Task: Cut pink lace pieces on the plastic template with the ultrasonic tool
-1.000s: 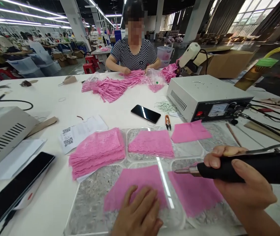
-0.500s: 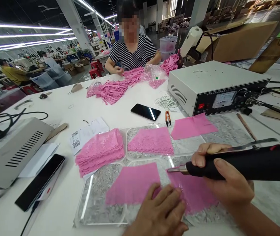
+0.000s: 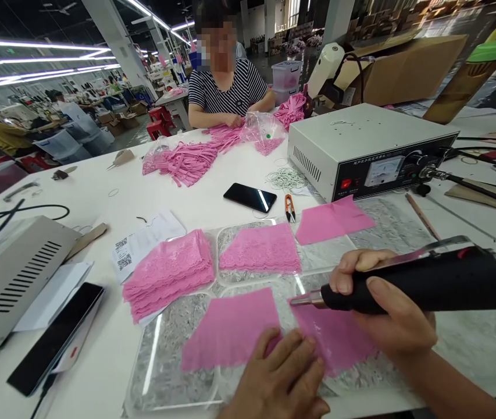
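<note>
QR codes (image 3: 124, 260) on white paper (image 3: 154, 231); lettering (image 3: 376, 159) on grey box (image 3: 374, 131) apparently Chinese, too small.

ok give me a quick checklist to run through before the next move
1. Tool in right hand: ok, gripped.
2. Tip at a corner of the near right cloth: ok; whether it touches, cannot tell.
3. Left hand clear of tip: ok, apart from it.
4. Snips clear of both hands: ok, beside the phone.
5. Tool powered: cannot tell; the box has a bright red switch.

Black tool (image 3: 426, 286), nearly level, its metal tip (image 3: 311, 299) at one corner of a flat pink cloth (image 3: 339, 340).
</note>
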Demonstrator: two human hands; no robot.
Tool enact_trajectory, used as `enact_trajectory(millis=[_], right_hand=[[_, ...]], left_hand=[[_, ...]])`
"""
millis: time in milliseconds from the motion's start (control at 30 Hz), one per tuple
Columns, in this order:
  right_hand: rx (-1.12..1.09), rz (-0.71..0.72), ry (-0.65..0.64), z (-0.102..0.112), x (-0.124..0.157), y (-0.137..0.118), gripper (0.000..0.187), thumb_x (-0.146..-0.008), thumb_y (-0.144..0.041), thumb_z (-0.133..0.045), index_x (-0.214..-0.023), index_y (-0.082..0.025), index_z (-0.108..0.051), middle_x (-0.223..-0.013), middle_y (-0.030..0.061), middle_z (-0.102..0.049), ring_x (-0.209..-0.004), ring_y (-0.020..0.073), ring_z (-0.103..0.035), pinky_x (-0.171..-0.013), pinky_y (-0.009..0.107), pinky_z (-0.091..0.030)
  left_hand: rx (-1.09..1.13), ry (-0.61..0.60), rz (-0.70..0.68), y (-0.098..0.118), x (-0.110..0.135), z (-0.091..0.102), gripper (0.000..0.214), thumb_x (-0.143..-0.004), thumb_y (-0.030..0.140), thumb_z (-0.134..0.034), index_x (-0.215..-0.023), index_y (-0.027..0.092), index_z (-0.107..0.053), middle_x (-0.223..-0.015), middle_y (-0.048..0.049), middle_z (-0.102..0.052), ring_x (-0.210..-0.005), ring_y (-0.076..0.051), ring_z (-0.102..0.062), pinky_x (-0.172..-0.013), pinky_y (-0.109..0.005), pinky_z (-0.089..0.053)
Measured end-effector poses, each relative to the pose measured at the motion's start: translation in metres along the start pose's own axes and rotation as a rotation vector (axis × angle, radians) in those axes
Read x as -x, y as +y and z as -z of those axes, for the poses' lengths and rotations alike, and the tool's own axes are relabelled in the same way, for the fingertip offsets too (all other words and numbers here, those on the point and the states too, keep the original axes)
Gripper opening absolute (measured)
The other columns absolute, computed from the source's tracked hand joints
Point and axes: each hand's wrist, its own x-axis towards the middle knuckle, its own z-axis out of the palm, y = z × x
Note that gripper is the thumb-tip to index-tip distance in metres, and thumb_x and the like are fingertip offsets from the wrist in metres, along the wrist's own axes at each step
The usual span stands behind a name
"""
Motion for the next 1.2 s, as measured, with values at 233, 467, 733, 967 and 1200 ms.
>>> enact_trajectory(millis=[233, 467, 733, 967, 1200], right_hand=[[-0.031, -0.074, -0.006, 0.005, 0.006, -0.015, 0.012, -0.080, -0.032, -0.068, -0.080, -0.022, -0.062, -0.074, -0.0007, -0.056, -0.053, 0.0106, -0.054, -0.051, 0.025, -0.051], [-0.039, -0.076, -0.001, 0.003, 0.006, -0.007, 0.011, -0.080, -0.031, -0.068, -0.082, -0.022, -0.062, -0.077, 0.0008, -0.057, -0.055, 0.0124, -0.055, -0.052, 0.028, -0.052], [0.010, -0.042, -0.116, 0.010, 0.007, -0.006, 0.005, -0.086, -0.028, -0.062, -0.087, -0.024, -0.060, -0.079, 0.0011, -0.055, -0.058, 0.0141, -0.056, -0.052, 0.032, -0.054], [-0.016, -0.063, -0.050, 0.006, 0.008, -0.019, 0.010, -0.083, -0.032, -0.066, -0.083, -0.023, -0.061, -0.073, 0.0005, -0.054, -0.052, 0.0127, -0.053, -0.048, 0.028, -0.052], [0.027, -0.110, -0.073, 0.006, 0.015, -0.031, 0.013, -0.081, -0.034, -0.067, -0.078, -0.023, -0.061, -0.064, -0.0002, -0.053, -0.049, 0.0121, -0.053, -0.046, 0.025, -0.051]], left_hand=[[0.016, 0.039, -0.002, 0.003, -0.002, 0.003, 0.030, -0.099, 0.033, -0.044, -0.097, 0.013, -0.066, -0.101, -0.0050, -0.071, -0.102, -0.018, -0.063, -0.094, -0.031, -0.042], [0.031, 0.029, 0.022, 0.004, -0.001, 0.002, 0.027, -0.098, 0.033, -0.046, -0.099, 0.014, -0.065, -0.102, -0.0056, -0.071, -0.102, -0.018, -0.063, -0.095, -0.031, -0.042], [0.049, -0.035, 0.011, 0.002, 0.000, 0.005, 0.027, -0.096, 0.034, -0.049, -0.102, 0.014, -0.065, -0.105, -0.0071, -0.071, -0.104, -0.018, -0.063, -0.094, -0.032, -0.046], [0.063, -0.033, -0.020, 0.001, 0.001, 0.013, 0.029, -0.098, 0.035, -0.048, -0.100, 0.014, -0.067, -0.103, -0.0052, -0.072, -0.105, -0.017, -0.064, -0.093, -0.030, -0.048], [0.068, -0.095, -0.017, 0.002, 0.001, 0.016, 0.028, -0.097, 0.035, -0.050, -0.102, 0.014, -0.067, -0.106, -0.0064, -0.071, -0.107, -0.018, -0.063, -0.094, -0.029, -0.049]])
